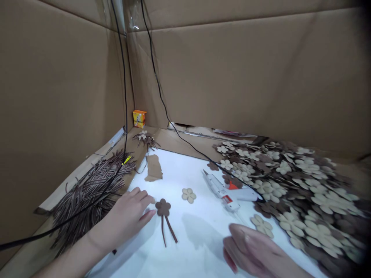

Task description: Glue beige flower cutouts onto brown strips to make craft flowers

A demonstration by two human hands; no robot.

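Head camera: where is the left hand [130, 210]?
Over the left side of the white board [174, 166], thumb and forefinger parted, their tips just beside the brown flower [163, 207]; whether they touch its edge, I cannot tell

And that flower?
Flat on the board, two brown strips [171, 229] running from it toward the wearer, with a cream flower [189, 195] lying near it on the right

What about the right hand [252, 251]?
Well apart from the left, fingers curled and blurred; I cannot tell if it grips anything. Nearest are a second cream flower [262, 226] and the white glue gun [223, 191], which lies on its side

Anything at the edges?
A heap of brown and cream flowers [290, 185] on the right, a bundle of strips [95, 193] on the left, and an orange box [139, 118] in the far corner
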